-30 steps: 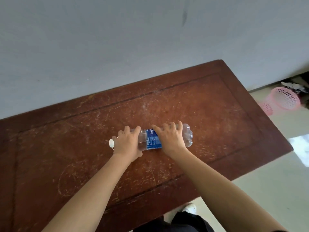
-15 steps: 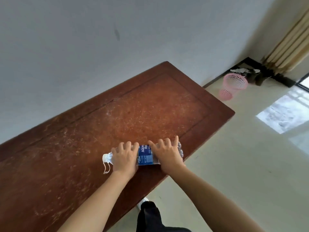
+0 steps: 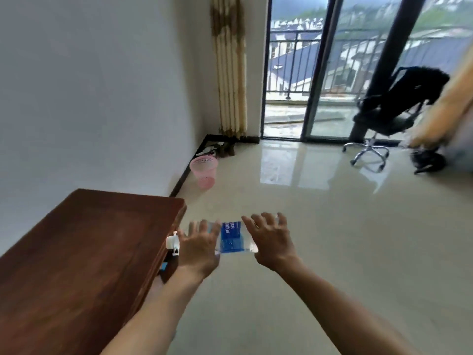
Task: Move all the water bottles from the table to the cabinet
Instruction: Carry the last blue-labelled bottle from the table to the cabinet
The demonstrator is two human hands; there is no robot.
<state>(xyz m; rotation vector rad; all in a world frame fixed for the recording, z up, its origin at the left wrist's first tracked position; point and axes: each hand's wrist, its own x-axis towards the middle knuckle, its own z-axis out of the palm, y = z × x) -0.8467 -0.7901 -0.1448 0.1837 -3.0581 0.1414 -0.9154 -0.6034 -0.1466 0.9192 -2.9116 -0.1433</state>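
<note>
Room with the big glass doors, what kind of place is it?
Probably a room in a flat or home office, high up. A sliding glass door opens to a railed balcony over rooftops, a swivel office chair stands on the glossy tiled floor, and a curtain hangs beside a wooden table.

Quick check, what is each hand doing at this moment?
Left hand: closed on the cap end of the water bottle.
Right hand: gripping the bottle's base end, fingers spread over it.
</note>
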